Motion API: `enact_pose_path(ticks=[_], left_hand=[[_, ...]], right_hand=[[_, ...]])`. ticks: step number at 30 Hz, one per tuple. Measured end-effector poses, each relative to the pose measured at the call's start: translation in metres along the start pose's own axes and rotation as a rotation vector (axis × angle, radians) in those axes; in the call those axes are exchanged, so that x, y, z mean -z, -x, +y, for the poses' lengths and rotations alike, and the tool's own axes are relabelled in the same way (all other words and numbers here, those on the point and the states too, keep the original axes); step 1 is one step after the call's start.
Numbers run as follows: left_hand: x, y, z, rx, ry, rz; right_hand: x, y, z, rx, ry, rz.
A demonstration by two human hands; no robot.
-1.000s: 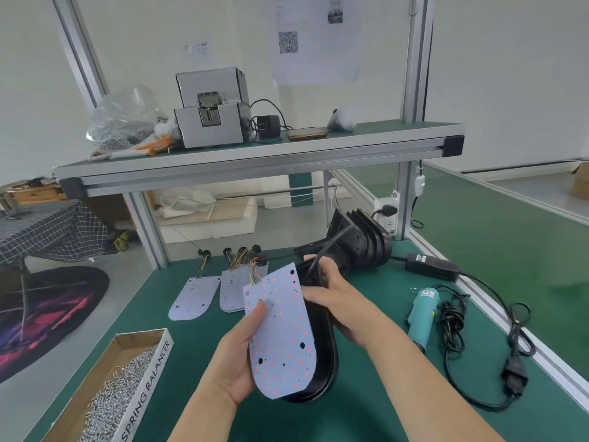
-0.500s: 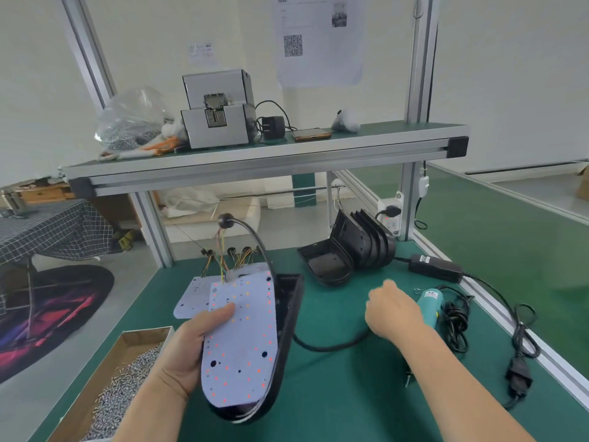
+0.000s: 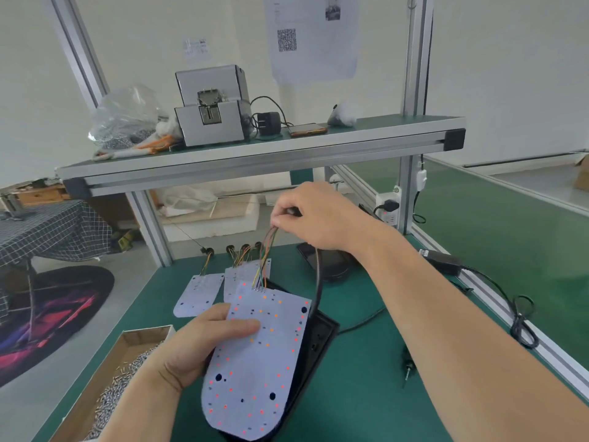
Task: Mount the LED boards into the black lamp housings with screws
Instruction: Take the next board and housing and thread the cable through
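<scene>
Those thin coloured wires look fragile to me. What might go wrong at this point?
1. The right hand pinches the coloured wires and holds them up above the LED board; a tug may strain them where they join its top edge.
2. The board lies tilted against the black housing, with only the left hand holding it, so it might slip.

Hands: 2. The left hand (image 3: 204, 349) is at lower centre, the right hand (image 3: 312, 218) at centre.
LED boards: 3 visible. There is 1 held LED board (image 3: 258, 362) at lower centre and 2 lie flat at centre left: the outer board (image 3: 197, 295) and the inner board (image 3: 236, 275), which may be a stack.
Raised wire bundle (image 3: 266, 250): 1.
Black housings: 2. The near housing (image 3: 322, 336) is in full view; the far housing (image 3: 331, 266) is partly hidden.
Screw box (image 3: 149, 330): 1, lower left. Its screws cannot be counted.
Upper shelf: 1 feeder unit (image 3: 210, 113), 1 phone (image 3: 307, 129), 1 plastic bag (image 3: 127, 116).
</scene>
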State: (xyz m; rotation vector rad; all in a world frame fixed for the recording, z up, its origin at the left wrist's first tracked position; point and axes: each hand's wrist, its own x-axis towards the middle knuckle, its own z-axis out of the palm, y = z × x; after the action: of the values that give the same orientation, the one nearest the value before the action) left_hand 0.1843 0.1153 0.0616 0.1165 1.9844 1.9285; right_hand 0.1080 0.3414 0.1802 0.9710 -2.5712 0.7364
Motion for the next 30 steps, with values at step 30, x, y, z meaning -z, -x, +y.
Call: enact_pose_path(ticks=[30], left_hand=[[-0.006, 0.001, -0.006, -0.043, 0.577, 0.071]], right_hand=[[-0.024, 0.077, 0.001, 0.022, 0.030, 0.024]])
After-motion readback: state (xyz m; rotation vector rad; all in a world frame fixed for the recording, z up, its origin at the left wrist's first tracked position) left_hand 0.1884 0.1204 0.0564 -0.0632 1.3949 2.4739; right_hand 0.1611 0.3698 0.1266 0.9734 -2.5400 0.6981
